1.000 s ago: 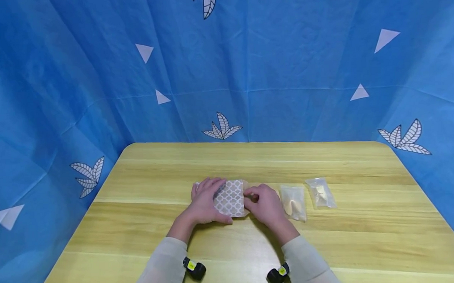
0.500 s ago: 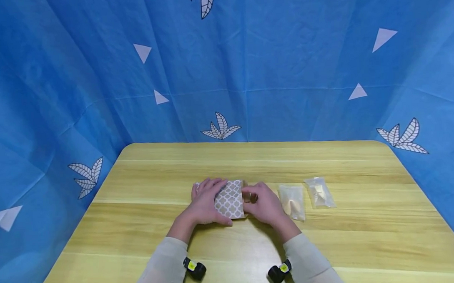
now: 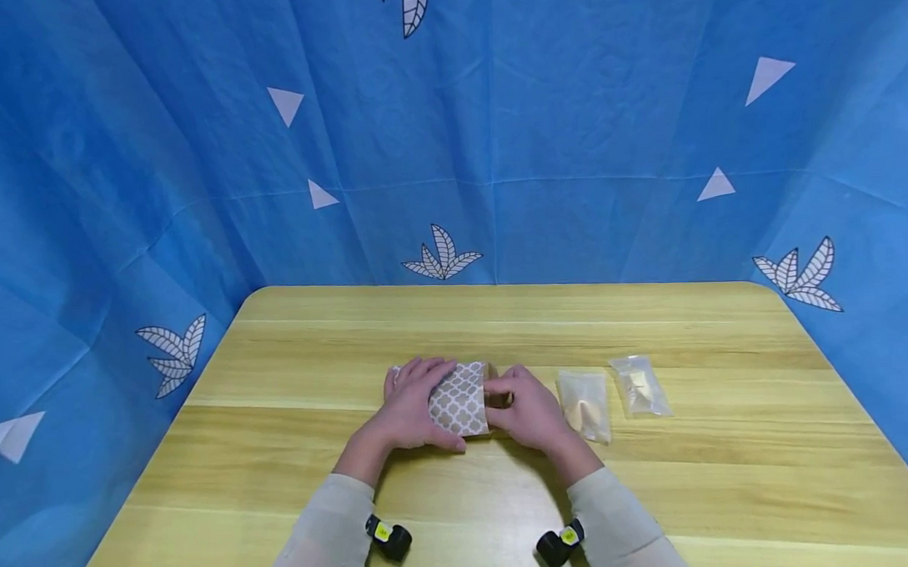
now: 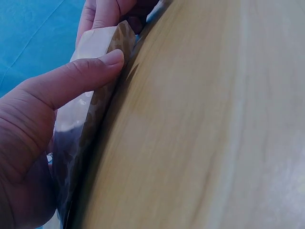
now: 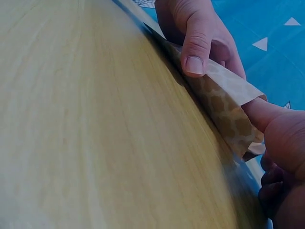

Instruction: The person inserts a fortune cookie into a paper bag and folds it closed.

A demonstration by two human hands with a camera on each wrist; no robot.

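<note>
A small paper bag (image 3: 458, 400) with a tan-and-white lattice pattern lies on the table, its mouth facing right. My left hand (image 3: 409, 410) spans the bag and holds it from both sides. In the left wrist view, the thumb (image 4: 81, 78) presses along the bag's near side. At the mouth is my right hand (image 3: 529, 410), with its thumb and a finger reaching into the bag, their tips hidden inside. The right wrist view shows one digit inside the mouth of the bag (image 5: 224, 100) and the other fingers curled outside it. Whether those hidden tips pinch anything cannot be seen.
Right of my hands lie two clear plastic packets, a nearer packet (image 3: 586, 406) and a farther packet (image 3: 641, 385), each with pale pieces inside. The wooden table (image 3: 313, 347) ends at a blue patterned curtain (image 3: 569, 129) behind.
The bag's mouth has opened and the bag stands slightly puffed. My right fingers have moved from the mouth's edge into the bag and spread apart. My left hand stays nearly still.
</note>
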